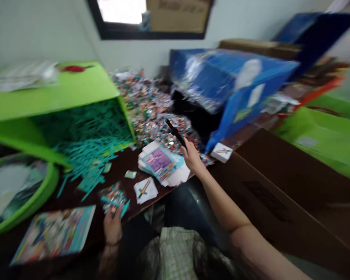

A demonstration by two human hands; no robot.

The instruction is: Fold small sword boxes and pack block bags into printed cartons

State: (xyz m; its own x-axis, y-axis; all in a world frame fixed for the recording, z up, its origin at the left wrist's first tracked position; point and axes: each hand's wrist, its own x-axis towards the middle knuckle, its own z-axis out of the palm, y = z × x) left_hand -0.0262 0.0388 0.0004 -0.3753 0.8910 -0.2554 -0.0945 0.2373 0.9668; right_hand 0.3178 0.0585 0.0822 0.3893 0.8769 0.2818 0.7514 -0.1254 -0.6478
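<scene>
My left hand (112, 226) is at the table's near edge, shut on a small clear packet of colourful pieces (113, 196) together with a teal stick. My right hand (192, 157) reaches forward over the table and grips a thin black stick (175, 133) that points up and to the left. Just left of that hand lies a stack of flat printed cartons (161, 163), teal and purple on top. The view is blurred.
A tipped green bin (51, 93) spills teal sticks (87, 149) onto the dark table. Heaps of colourful packets (146, 103) lie behind, next to a blue plastic bag (221, 77). Small white cards (145, 190) and a printed sheet (54, 233) lie near me. Brown cartons (291, 194) stand at right.
</scene>
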